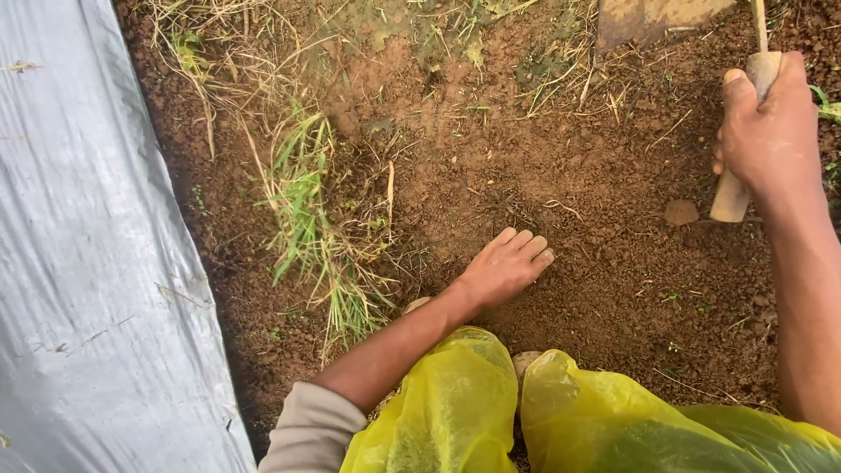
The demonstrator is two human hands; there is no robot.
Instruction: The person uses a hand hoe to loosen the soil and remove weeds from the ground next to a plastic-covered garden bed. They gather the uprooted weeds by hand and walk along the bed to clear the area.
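My left hand (508, 265) lies palm down on the loose brown soil (604, 289) in the middle of the view, fingers together and pointing up-right, holding nothing. My right hand (769, 131) at the right edge is closed around the pale wooden handle (731, 194) of a hoe. Its muddy metal blade (644, 19) rests on the ground at the top of the frame. The handle's lower end sticks out below my fist.
A grey plastic sheet (88, 263) covers the left side. A clump of green and dry grass (311, 219) lies left of my left hand. Yellow plastic leg covers (543, 416) fill the bottom. A small clod (681, 211) sits near the handle's end.
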